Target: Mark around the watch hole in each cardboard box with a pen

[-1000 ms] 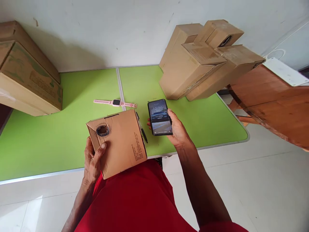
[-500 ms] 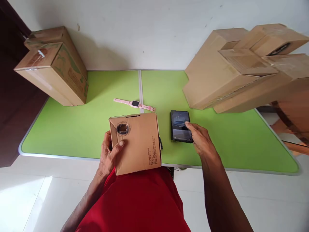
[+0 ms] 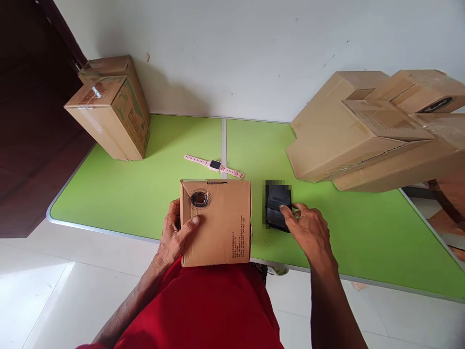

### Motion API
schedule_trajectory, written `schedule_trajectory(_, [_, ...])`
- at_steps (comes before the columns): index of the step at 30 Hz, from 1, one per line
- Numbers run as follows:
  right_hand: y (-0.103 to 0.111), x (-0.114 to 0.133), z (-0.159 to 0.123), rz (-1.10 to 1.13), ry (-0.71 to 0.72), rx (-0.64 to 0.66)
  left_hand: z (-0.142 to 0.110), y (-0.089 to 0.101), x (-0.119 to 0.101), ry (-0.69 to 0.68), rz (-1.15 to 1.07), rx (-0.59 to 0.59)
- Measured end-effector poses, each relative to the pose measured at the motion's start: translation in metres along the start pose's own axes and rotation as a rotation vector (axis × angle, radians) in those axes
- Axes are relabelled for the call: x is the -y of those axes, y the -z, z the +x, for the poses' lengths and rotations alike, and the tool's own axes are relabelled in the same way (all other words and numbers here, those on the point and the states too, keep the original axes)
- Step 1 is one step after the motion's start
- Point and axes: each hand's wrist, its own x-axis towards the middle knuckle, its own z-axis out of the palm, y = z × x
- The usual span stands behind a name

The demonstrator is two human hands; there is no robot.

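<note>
My left hand (image 3: pixel 178 237) grips the left side of a brown cardboard box (image 3: pixel 218 228), its thumb lying on the front face. Near the box's upper left corner is an oval hole ringed with dark scribble, and small printed text runs up its lower right. To the right, my right hand (image 3: pixel 308 228) has hold of a smartphone (image 3: pixel 278 198) by its right edge, thumb over the screen, the other fingers partly hidden. The phone's screen is now dark, and the picture around it is blocky. Behind the box lies a pink-strapped smartwatch (image 3: pixel 215 165), laid out flat.
The green table (image 3: pixel 138 194) has a metal edge and a centre seam. Two cardboard cartons (image 3: pixel 119 121) stand at the back left. Several larger cartons (image 3: pixel 363 140) are stacked at the right, against the white wall (image 3: pixel 247 58). A dark door (image 3: pixel 32 121) is at far left.
The phone's lit lock screen has gone dark. My right thumb remains on it, with the fingers more bent. The whole view has shifted, and the left hand keeps its hold on the box.
</note>
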Motion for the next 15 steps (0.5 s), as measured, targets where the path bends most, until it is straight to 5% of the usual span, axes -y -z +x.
schedule_trajectory(5, [0.027, 0.026, -0.021, 0.015, 0.055, -0.062, -0.002, 0.0, -0.002, -0.054, 0.01, -0.077])
schedule_trajectory(8, [0.037, 0.073, -0.053, 0.348, 0.256, -0.039, -0.001, 0.003, -0.006, -0.141, 0.06, -0.239])
schedule_trajectory(13, [0.01, 0.186, -0.119, 0.854, 0.721, 0.606, 0.008, 0.03, -0.008, -0.318, 0.216, -0.65])
schedule_trajectory(15, [-0.014, 0.232, -0.128, 0.96, 0.834, 0.74, 0.015, 0.047, -0.005, -0.391, 0.304, -0.828])
